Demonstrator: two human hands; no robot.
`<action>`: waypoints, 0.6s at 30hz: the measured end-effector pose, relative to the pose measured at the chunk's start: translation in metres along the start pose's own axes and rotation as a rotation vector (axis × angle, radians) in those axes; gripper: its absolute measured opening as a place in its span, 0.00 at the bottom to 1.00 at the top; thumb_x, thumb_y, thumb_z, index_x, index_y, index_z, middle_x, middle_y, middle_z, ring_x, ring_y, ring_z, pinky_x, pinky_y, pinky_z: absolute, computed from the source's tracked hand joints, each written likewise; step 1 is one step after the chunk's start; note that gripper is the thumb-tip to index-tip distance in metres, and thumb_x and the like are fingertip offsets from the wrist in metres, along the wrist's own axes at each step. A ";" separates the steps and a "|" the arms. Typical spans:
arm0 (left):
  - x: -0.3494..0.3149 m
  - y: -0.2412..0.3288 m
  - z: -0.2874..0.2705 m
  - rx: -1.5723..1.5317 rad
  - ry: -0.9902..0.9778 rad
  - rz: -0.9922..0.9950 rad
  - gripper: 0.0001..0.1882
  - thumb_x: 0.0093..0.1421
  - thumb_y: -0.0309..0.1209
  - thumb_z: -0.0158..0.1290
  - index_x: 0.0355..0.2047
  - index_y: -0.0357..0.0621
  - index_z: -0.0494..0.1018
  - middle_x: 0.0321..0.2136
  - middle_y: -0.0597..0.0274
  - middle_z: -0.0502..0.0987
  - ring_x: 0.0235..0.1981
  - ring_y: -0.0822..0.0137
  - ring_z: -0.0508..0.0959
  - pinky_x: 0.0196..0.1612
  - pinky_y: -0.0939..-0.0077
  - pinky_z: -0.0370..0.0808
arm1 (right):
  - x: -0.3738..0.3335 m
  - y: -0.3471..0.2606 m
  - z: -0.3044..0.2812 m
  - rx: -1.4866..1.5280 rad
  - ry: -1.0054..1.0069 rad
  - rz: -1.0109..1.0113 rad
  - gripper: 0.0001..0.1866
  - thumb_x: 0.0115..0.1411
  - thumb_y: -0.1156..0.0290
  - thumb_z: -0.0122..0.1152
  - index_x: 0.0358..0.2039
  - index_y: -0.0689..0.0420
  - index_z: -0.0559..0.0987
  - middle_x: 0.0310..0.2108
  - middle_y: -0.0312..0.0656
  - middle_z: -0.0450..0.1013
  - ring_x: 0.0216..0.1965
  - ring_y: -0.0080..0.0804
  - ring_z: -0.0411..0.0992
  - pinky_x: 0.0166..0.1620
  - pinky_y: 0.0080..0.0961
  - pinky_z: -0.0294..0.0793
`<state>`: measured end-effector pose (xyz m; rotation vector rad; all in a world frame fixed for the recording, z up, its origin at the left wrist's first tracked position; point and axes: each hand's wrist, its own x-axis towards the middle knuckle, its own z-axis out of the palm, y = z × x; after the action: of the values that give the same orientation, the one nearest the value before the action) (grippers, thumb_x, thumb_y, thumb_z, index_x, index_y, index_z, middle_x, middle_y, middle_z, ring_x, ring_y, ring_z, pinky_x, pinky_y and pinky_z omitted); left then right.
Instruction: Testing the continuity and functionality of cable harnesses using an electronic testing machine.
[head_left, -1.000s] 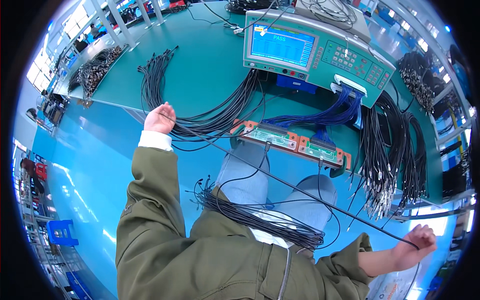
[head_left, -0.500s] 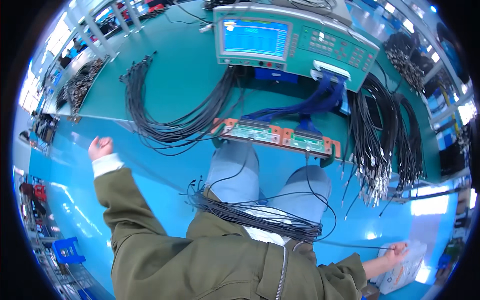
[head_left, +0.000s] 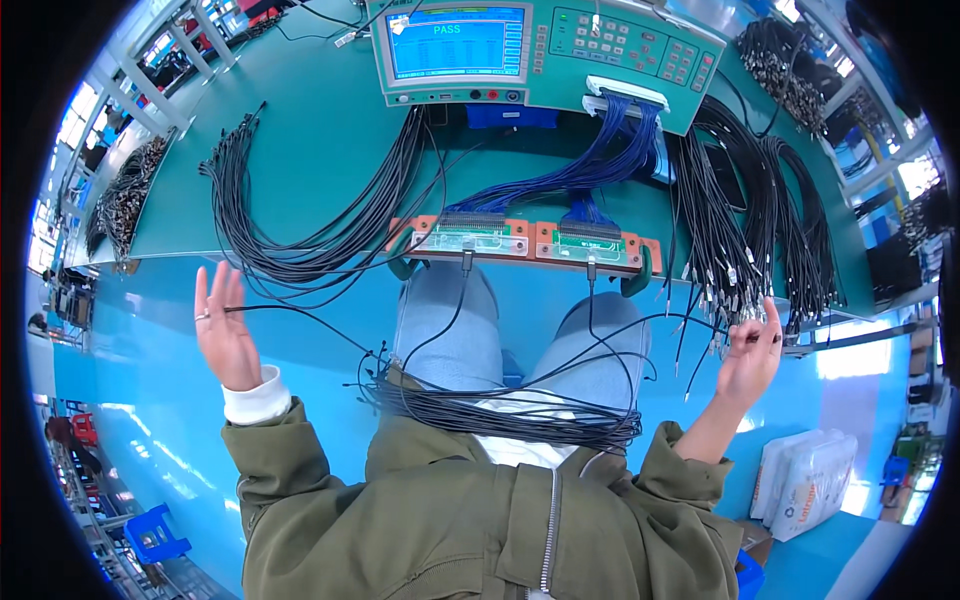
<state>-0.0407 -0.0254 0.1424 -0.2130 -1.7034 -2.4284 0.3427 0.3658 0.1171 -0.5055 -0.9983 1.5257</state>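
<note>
My left hand (head_left: 227, 340) is raised at the left, its fingers mostly stretched up, with the end of a black cable pinched against them. At the right, my right hand (head_left: 750, 360) pinches another black cable end, with one finger pointing up. Both cables run to a bundle of thin black cables (head_left: 510, 412) lying across my lap. Along the table's front edge sits a test fixture (head_left: 480, 240) with two green boards and orange blocks. One black plug (head_left: 467, 262) is in its left board and another plug (head_left: 591, 270) in the right one.
A green tester (head_left: 620, 60) with a lit screen stands on the green table (head_left: 310, 110), joined to the fixture by blue ribbon cables (head_left: 560, 175). Black cable bunches lie left (head_left: 300, 220) and right (head_left: 715, 220), the right ones overhanging the edge. White packages (head_left: 810, 480) stand lower right.
My left hand has turned and opened out, with a cable now at its fingers. My right hand has risen from the lower right to beside the hanging cables. The view has shifted slightly.
</note>
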 end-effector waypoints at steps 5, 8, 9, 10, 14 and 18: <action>-0.002 -0.008 0.006 0.266 -0.312 -0.171 0.20 0.63 0.28 0.39 0.53 0.30 0.56 0.32 0.59 0.69 0.25 0.80 0.62 0.26 0.90 0.60 | -0.003 -0.020 0.005 0.244 -0.230 -0.010 0.18 0.62 0.72 0.42 0.52 0.65 0.62 0.27 0.36 0.62 0.27 0.23 0.59 0.32 0.19 0.61; -0.028 -0.011 0.056 -0.017 -0.450 -0.448 0.18 0.63 0.29 0.37 0.51 0.31 0.60 0.31 0.58 0.72 0.23 0.78 0.64 0.23 0.91 0.58 | -0.022 -0.077 0.015 0.594 -0.169 -0.306 0.18 0.59 0.79 0.42 0.51 0.67 0.61 0.30 0.38 0.61 0.30 0.22 0.59 0.32 0.16 0.62; -0.038 -0.005 0.068 0.018 -0.494 -0.408 0.17 0.63 0.29 0.37 0.49 0.31 0.61 0.29 0.59 0.71 0.22 0.78 0.64 0.22 0.90 0.58 | -0.028 -0.106 0.016 0.531 -0.285 -0.425 0.15 0.56 0.83 0.43 0.46 0.67 0.64 0.30 0.39 0.61 0.29 0.22 0.61 0.32 0.17 0.63; -0.047 -0.001 0.073 0.054 -0.524 -0.371 0.16 0.63 0.29 0.37 0.48 0.31 0.62 0.27 0.61 0.71 0.21 0.78 0.64 0.21 0.89 0.58 | -0.032 -0.132 0.010 0.588 -0.364 -0.448 0.14 0.55 0.84 0.43 0.44 0.67 0.64 0.30 0.40 0.61 0.28 0.22 0.61 0.31 0.16 0.63; -0.051 0.013 0.075 0.170 -0.629 -0.327 0.14 0.62 0.29 0.37 0.42 0.32 0.66 0.22 0.63 0.70 0.17 0.78 0.63 0.19 0.88 0.58 | -0.036 -0.221 -0.023 0.422 -0.587 -0.562 0.08 0.54 0.82 0.49 0.35 0.62 0.64 0.28 0.38 0.61 0.23 0.20 0.58 0.24 0.12 0.58; -0.048 0.003 0.076 0.257 -0.803 -0.472 0.12 0.62 0.31 0.38 0.31 0.36 0.69 0.14 0.65 0.68 0.14 0.76 0.63 0.19 0.85 0.59 | -0.038 -0.195 -0.011 0.427 -0.459 0.131 0.09 0.58 0.75 0.46 0.40 0.58 0.64 0.31 0.36 0.62 0.20 0.19 0.52 0.21 0.13 0.56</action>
<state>0.0079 0.0480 0.1608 -0.9518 -2.6259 -2.5729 0.4727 0.3235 0.2611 0.0914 -0.9516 1.9610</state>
